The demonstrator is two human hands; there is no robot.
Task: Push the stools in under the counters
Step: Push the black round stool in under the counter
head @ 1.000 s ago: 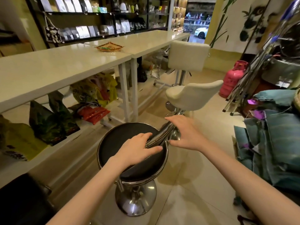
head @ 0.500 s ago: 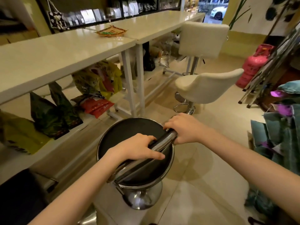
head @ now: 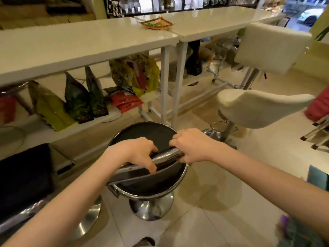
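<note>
A black round stool [head: 142, 134] with a chrome rim and chrome base stands on the floor in front of the near white counter [head: 71, 43]. Its chrome backrest bar [head: 165, 155] crosses the seat. My left hand [head: 137, 152] grips the bar's left part and my right hand [head: 192, 147] grips its right end. A white padded stool [head: 258, 107] stands to the right, out from the far white counter [head: 222, 22]. Another white stool [head: 270, 45] stands behind it. A second black stool [head: 23, 180] sits at the lower left, partly cut off.
Bags of goods [head: 76, 100] fill the shelf under the near counter. White counter legs [head: 165, 86] stand just beyond the black stool. A woven tray [head: 156, 24] lies on the countertop. A red gas cylinder [head: 318, 107] and metal frame legs [head: 316, 132] are at the right.
Both hands have closed around the chrome backrest bar. The black stool and counters appear nearer and larger, and the view has shifted toward the counter.
</note>
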